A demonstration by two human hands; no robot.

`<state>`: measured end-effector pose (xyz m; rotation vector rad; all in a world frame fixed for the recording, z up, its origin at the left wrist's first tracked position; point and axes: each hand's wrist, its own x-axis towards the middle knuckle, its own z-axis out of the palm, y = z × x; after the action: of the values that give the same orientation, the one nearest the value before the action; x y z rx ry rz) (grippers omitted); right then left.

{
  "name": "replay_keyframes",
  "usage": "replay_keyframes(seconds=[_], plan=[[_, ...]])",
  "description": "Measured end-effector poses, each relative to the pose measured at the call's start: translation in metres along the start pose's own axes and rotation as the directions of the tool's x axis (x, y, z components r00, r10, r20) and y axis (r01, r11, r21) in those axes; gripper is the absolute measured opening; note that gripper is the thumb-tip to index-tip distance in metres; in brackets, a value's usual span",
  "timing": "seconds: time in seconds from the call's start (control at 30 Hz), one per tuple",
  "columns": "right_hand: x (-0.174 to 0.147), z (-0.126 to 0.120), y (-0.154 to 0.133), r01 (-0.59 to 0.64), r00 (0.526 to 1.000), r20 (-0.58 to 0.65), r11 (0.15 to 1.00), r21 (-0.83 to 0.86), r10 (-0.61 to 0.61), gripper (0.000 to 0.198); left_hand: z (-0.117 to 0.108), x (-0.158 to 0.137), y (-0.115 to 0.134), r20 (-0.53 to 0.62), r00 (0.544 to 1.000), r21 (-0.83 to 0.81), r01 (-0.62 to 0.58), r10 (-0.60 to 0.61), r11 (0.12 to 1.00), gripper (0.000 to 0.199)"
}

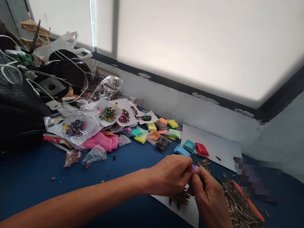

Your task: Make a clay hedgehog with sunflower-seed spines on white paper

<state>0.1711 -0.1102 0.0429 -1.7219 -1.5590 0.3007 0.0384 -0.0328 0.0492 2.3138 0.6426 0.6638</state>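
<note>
My left hand point(172, 174) and my right hand point(209, 189) meet above the table, fingers closed on a small purple packet point(194, 168). Most of the packet is hidden by the fingers. Below them lies a white paper sheet point(193, 214) bearing a cluster of dark striped seeds point(181, 197), partly covered by my hands. To the right of my right hand spreads a large pile of sunflower seeds point(246, 225). Just beyond my left hand are a blue packet point(182, 150), a teal packet point(189, 145) and a red packet point(201, 149).
A white sheet point(222, 148) lies along the wall. Several colourful clay packets point(153, 135) and papers with painted seed clusters point(125, 115) sit left of centre, near a pink cloth point(102, 141). A black bag point(5, 108) and cables crowd the far left. An orange strip point(254, 208) lies by the seed pile.
</note>
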Motion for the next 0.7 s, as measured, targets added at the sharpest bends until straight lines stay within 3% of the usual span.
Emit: replay_keyframes(seconds=[0.1,0.27,0.53,0.7], plan=[[-0.001,0.001,-0.002,0.028,0.998,-0.055,0.999,-0.045,-0.030,0.030,0.006,-0.003,0.005,-0.020,1.000,0.149,0.024,-0.021,0.989,0.015],[-0.002,-0.001,-0.007,0.034,0.992,-0.119,0.996,-0.084,-0.044,0.028,0.010,-0.003,0.010,-0.047,0.999,0.214,0.015,-0.005,0.977,0.010],[-0.002,-0.001,-0.005,0.030,0.987,-0.157,0.996,-0.088,-0.043,0.028,0.011,-0.002,0.011,-0.063,0.997,0.211,0.045,-0.032,0.976,0.009],[-0.001,-0.001,-0.003,0.057,0.993,-0.103,0.996,-0.065,-0.064,0.027,0.003,0.000,0.004,-0.042,0.998,0.145,-0.037,0.044,0.989,0.016]])
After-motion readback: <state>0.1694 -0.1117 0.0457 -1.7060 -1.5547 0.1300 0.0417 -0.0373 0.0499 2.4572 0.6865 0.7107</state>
